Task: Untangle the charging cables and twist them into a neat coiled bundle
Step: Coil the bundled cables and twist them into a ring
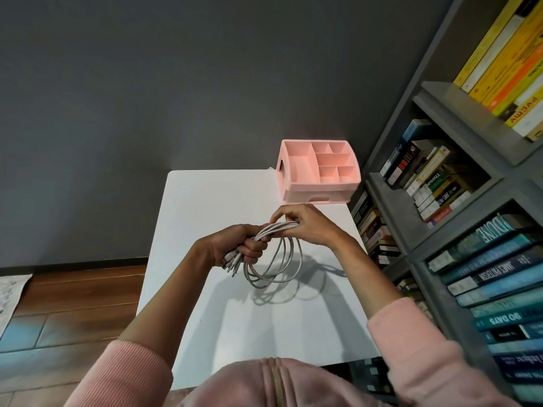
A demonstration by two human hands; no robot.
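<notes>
Several white charging cables hang as round loops above the white table. My left hand grips the gathered strands in a fist, and the plug ends stick out below it. My right hand pinches the top of the same bundle just to the right of the left hand, fingers curled over the strands. The loops dangle below both hands and cast a shadow on the table.
A pink compartment organiser stands at the table's far right corner. A grey bookshelf full of books runs along the right. Wooden floor lies to the left, a dark wall behind.
</notes>
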